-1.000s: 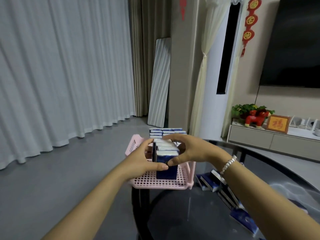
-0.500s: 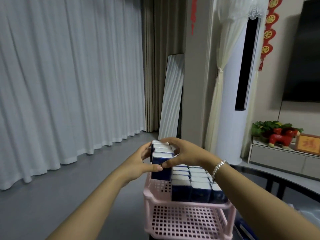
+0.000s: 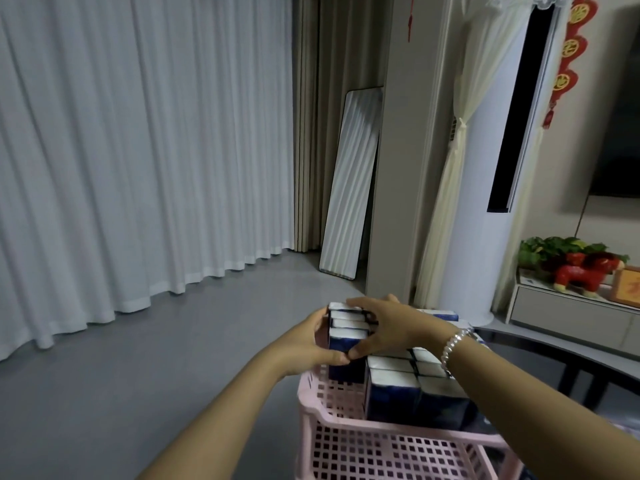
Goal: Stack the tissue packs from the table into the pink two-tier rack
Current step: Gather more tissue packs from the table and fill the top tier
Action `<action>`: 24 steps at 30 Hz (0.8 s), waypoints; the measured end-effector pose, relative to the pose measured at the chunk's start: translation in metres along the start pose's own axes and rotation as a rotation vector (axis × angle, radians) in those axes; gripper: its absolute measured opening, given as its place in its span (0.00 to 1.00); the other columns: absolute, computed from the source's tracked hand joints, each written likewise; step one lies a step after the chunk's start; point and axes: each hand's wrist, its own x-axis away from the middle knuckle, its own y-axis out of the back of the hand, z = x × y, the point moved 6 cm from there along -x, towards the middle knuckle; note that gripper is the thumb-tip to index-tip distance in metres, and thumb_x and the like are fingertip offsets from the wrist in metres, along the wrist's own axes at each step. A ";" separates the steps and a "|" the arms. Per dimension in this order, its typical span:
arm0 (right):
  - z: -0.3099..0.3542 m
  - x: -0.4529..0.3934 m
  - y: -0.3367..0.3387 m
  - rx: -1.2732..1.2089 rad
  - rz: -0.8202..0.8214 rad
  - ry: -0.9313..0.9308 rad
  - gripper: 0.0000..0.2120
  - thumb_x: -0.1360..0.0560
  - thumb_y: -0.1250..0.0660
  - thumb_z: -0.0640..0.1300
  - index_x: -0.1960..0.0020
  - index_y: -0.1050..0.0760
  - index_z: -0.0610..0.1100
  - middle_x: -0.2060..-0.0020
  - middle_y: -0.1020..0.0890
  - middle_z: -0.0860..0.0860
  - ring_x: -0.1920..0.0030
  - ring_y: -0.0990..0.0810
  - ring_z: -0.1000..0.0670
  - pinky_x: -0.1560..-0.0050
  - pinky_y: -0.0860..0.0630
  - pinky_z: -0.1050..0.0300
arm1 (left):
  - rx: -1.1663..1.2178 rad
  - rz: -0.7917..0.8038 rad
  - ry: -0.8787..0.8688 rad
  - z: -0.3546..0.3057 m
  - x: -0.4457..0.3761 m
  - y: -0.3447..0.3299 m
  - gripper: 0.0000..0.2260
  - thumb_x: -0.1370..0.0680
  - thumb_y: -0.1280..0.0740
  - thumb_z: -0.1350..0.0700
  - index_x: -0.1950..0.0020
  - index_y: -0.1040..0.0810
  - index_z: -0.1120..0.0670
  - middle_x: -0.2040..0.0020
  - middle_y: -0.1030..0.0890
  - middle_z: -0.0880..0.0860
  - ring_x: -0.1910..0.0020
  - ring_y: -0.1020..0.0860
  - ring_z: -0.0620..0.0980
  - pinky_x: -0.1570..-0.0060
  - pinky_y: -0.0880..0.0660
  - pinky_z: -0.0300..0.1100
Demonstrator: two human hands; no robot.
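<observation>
White curtains back a pink rack [image 3: 313, 415] at 6 o'clock, its top tier partly filled with standing tissue packs [image 3: 408, 386]. Left hand [image 3: 308, 344] and right hand [image 3: 391, 325] clamp a held bundle [image 3: 346, 336] over the tier's 9 o'clock gap; the lower tier looks empty.

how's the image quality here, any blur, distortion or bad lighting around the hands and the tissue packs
Head view: dim, flat indoor light with no glare; the wide lens bows the curtain and the mirror. Both the left hand and the right hand look soft, and so does the bundle of tissue packs they grip. The pink rack is cut off by the bottom edge.
</observation>
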 end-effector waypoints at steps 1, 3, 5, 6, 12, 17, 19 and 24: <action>0.002 0.000 -0.002 0.024 -0.004 0.008 0.43 0.33 0.26 0.54 0.25 0.45 0.53 0.39 0.35 0.51 0.31 0.38 0.49 0.31 0.38 0.56 | -0.020 0.017 -0.007 0.000 0.000 -0.002 0.37 0.29 0.27 0.63 0.26 0.42 0.47 0.35 0.29 0.41 0.40 0.28 0.38 0.46 0.28 0.28; 0.007 -0.001 -0.004 0.076 -0.008 0.040 0.41 0.32 0.27 0.54 0.25 0.45 0.52 0.30 0.38 0.50 0.29 0.43 0.47 0.30 0.40 0.52 | -0.072 0.028 -0.020 0.001 -0.001 -0.004 0.38 0.29 0.26 0.62 0.25 0.42 0.47 0.34 0.29 0.40 0.37 0.27 0.40 0.38 0.28 0.38; 0.008 0.001 -0.003 0.080 0.008 0.056 0.40 0.30 0.30 0.55 0.25 0.46 0.52 0.24 0.46 0.53 0.26 0.50 0.48 0.28 0.44 0.49 | -0.162 0.011 -0.010 0.001 0.001 -0.003 0.45 0.28 0.26 0.58 0.22 0.52 0.44 0.27 0.41 0.39 0.27 0.38 0.43 0.28 0.37 0.44; 0.007 0.001 -0.002 0.066 0.008 0.059 0.38 0.28 0.32 0.55 0.24 0.46 0.52 0.24 0.47 0.55 0.25 0.51 0.49 0.28 0.45 0.49 | -0.223 0.002 -0.015 0.000 0.002 -0.002 0.46 0.27 0.27 0.56 0.22 0.57 0.44 0.24 0.49 0.40 0.25 0.46 0.42 0.26 0.42 0.43; 0.000 0.001 -0.011 0.225 0.046 0.083 0.30 0.22 0.45 0.59 0.24 0.48 0.52 0.24 0.46 0.56 0.25 0.52 0.51 0.27 0.53 0.47 | -0.393 0.063 -0.019 -0.001 0.004 -0.009 0.41 0.23 0.33 0.54 0.22 0.60 0.43 0.24 0.65 0.37 0.24 0.51 0.41 0.31 0.43 0.36; 0.003 0.004 -0.011 0.156 0.015 0.087 0.30 0.22 0.43 0.58 0.24 0.47 0.51 0.24 0.46 0.56 0.24 0.52 0.51 0.26 0.52 0.48 | -0.368 0.068 0.020 -0.005 0.007 -0.009 0.41 0.23 0.34 0.56 0.22 0.61 0.44 0.24 0.66 0.38 0.23 0.51 0.44 0.32 0.40 0.38; 0.004 0.007 -0.011 0.101 -0.015 0.093 0.29 0.22 0.41 0.57 0.24 0.46 0.52 0.24 0.45 0.57 0.24 0.51 0.52 0.25 0.51 0.47 | -0.302 0.054 0.037 -0.005 0.009 -0.009 0.41 0.23 0.33 0.56 0.22 0.60 0.44 0.24 0.66 0.38 0.23 0.52 0.44 0.33 0.40 0.38; 0.002 0.021 -0.003 0.004 -0.103 0.091 0.27 0.23 0.38 0.56 0.27 0.39 0.52 0.26 0.40 0.57 0.25 0.48 0.53 0.26 0.48 0.48 | -0.177 -0.059 -0.011 -0.015 0.024 -0.007 0.37 0.23 0.33 0.57 0.22 0.52 0.44 0.23 0.58 0.39 0.23 0.52 0.43 0.32 0.45 0.37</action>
